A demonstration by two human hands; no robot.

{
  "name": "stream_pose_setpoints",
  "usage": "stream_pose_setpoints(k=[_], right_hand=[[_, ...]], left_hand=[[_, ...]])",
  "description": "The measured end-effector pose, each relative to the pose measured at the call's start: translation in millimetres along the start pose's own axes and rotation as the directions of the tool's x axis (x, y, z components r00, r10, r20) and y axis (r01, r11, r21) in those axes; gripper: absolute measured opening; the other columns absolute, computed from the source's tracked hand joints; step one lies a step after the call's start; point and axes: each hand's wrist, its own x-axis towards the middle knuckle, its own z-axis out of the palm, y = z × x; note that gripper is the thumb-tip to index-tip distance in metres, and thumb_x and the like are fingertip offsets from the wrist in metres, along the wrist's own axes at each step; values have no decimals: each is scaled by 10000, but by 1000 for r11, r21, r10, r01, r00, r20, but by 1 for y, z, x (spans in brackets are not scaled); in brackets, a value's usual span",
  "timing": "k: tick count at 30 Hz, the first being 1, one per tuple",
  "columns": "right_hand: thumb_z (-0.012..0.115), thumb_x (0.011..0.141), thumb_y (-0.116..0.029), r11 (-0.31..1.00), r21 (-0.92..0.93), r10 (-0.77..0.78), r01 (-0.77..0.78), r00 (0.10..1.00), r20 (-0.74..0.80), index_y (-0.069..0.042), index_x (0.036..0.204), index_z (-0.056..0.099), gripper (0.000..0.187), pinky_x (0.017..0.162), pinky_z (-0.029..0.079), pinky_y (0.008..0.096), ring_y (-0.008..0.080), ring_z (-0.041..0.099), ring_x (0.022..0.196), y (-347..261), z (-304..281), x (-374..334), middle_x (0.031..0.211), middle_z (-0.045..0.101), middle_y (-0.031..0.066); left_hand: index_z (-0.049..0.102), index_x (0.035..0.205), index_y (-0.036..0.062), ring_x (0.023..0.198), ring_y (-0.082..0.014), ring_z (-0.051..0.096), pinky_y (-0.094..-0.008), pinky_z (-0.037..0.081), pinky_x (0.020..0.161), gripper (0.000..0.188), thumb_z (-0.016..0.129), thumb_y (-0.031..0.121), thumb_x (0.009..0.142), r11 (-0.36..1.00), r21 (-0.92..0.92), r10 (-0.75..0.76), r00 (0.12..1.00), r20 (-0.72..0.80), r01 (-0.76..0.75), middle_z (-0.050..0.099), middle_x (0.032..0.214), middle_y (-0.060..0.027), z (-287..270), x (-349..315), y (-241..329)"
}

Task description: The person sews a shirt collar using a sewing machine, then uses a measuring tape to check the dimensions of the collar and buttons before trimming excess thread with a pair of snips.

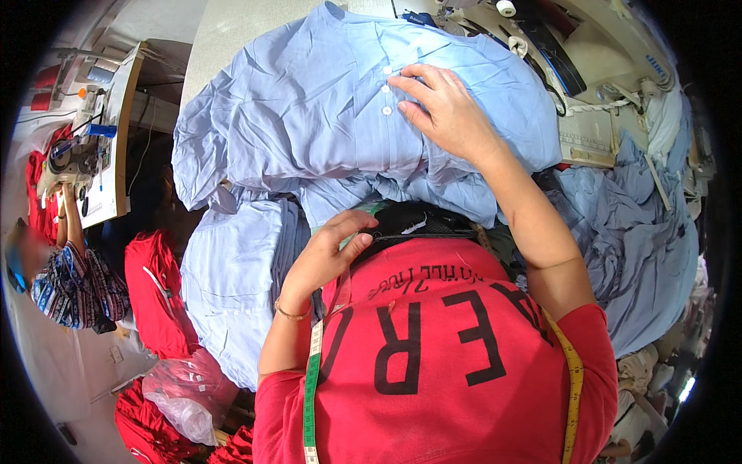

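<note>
Right hand (452,114) on blue shirt (309,97), left hand (328,249) by black fabric (413,216), both loosely spread, blue heap (618,240) right, red bundle (154,298) left

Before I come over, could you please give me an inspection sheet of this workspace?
Surface: pale tabletop, partly covered.
Job's things: light-blue garment, wrinkled, three white buttons showing.
Clutter: blue fabric heap on the right; red bundle and clear plastic bag on the left.
Hands: right hand on the garment, at the buttons; left hand near the waist, any hold unclear.
Cables: thin pale cord hanging beside the left table.
Surroundings: co-worker at a sewing machine, left.
</note>
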Motion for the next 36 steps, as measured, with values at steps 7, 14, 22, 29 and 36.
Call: stream_pose_setpoints(k=[7,14,22,29,36], right_hand=[[618,847,-233,1000,-1,-22,21,1000,-20,-106,1130,617,310,931,427,423,312,540,1053,0,1,0,1145,568,99],[617,847,-236,1000,7,-16,16,1000,-14,-105,1135,613,316,931,428,419,309,538,1049,1,2,0,1148,568,94],[611,845,-232,999,9,-32,32,999,-25,-96,1127,607,314,923,425,417,301,535,1042,2,1,-1,1120,565,110],[628,811,-177,998,64,-18,20,999,-41,-69,1111,599,320,931,418,426,307,533,1067,1,-2,-2,1134,563,118],[569,823,-113,999,1,51,-51,998,35,-65,1137,582,318,977,373,464,265,514,1148,10,-23,-12,1194,568,90]], left_hand=[[637,1017,-19,794,-127,572,-280,472,738,211,626,163,911,974,-120,-181,977,113,195,636,842,-52,1,-3,13],[621,1094,-3,727,-55,525,-228,459,670,243,618,171,925,840,-434,-271,945,182,325,600,789,13,-18,-13,10],[613,1112,-20,852,-176,612,-295,488,769,270,619,161,912,966,-36,-251,960,123,257,639,968,-98,-27,-26,-8],[595,1114,14,1098,-346,525,-411,401,962,324,664,115,814,863,459,351,902,-250,-208,577,1170,-156,-33,64,65],[510,1318,144,1302,-373,359,-608,212,1050,530,468,486,916,492,869,358,922,-150,-50,426,1402,-140,-17,129,48]])
